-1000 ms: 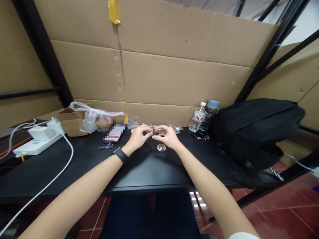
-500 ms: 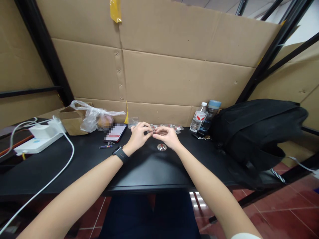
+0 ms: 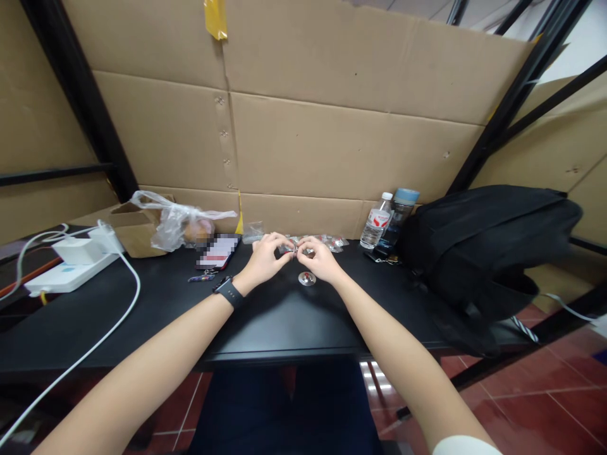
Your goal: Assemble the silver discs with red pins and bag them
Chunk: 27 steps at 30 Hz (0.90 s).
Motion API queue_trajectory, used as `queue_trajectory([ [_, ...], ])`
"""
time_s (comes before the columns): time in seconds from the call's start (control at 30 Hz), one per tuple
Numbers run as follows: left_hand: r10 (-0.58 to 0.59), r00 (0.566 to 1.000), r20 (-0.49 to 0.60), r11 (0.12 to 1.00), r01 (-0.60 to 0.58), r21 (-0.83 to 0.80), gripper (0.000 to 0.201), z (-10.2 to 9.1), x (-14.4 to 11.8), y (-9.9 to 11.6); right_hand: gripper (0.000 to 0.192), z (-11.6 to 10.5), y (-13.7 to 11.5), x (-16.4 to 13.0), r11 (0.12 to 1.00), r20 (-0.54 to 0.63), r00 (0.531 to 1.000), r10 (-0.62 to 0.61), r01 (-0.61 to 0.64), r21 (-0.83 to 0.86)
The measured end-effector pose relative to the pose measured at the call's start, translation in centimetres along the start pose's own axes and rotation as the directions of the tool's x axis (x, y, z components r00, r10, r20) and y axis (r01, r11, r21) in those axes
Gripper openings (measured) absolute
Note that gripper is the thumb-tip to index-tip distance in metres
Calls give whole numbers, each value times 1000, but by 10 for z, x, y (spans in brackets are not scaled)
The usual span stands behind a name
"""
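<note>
My left hand (image 3: 268,259) and my right hand (image 3: 320,258) meet above the middle of the desk, fingertips close together. Between their thumbs and forefingers is a small shiny piece (image 3: 294,250), too small to name and mostly covered by the fingers. Both hands are pinched closed on it. A round silver disc (image 3: 307,279) with a reddish centre lies on the black desk (image 3: 284,322), just below my right hand. Behind the fingers, small clear plastic packets (image 3: 334,242) with red and silver contents lie in a row, partly hidden.
On the left are a white power strip (image 3: 71,275) with cables, a cardboard box (image 3: 140,230), a plastic bag (image 3: 173,224) and a phone (image 3: 218,251). To the right stand a water bottle (image 3: 376,222), a blue-lidded bottle (image 3: 401,215) and a black backpack (image 3: 484,253). Cardboard (image 3: 303,145) walls the back.
My right hand's fingers have curled into a rounder pinch around the small piece. Both hands stay in nearly the same spot, and the disc still lies on the desk. The view has shifted slightly.
</note>
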<state>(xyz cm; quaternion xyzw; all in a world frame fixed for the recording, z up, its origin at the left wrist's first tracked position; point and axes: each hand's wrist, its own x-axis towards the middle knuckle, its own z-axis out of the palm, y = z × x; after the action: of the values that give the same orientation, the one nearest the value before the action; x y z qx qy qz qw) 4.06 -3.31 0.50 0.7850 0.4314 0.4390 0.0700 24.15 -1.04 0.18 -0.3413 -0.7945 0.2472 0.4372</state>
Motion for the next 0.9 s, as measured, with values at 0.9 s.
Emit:
queue_trajectory([
  [0.9,39,939,342,971,-116,208,16,5,-5,-19,5,-2,11,-1,984,232,973,-5,46,-174],
])
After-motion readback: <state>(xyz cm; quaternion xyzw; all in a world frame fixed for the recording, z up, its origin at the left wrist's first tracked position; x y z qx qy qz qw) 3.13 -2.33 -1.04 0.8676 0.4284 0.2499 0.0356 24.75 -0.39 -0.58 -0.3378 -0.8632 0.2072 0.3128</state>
